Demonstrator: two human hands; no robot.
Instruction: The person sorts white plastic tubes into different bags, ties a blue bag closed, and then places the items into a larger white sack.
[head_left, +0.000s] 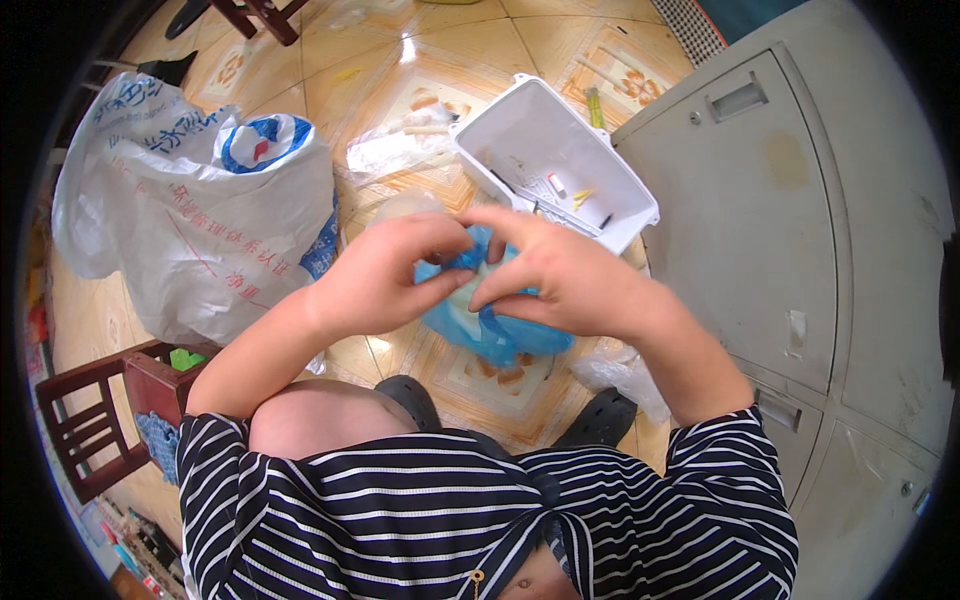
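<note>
A thin blue plastic bag (499, 334) with something pale inside lies low in front of me, between and beyond my feet. My left hand (397, 270) pinches its gathered top from the left, thumb against the bunched plastic. My right hand (559, 266) holds the bag from the right, its fingers bent close to my left fingertips. The two hands nearly meet over the bag, and part of its top is hidden behind the fingers. Just beyond my right hand stands a white plastic bin (547, 142) with small items at its bottom, among them a pen and yellow pieces.
A large white woven sack (202, 217) stands at the left, above a wooden chair (90, 420). A grey metal cabinet (735, 217) rises along the right. Clear plastic bags lie on the tiled floor, one (626, 375) near my right shoe and another (397, 146) left of the bin.
</note>
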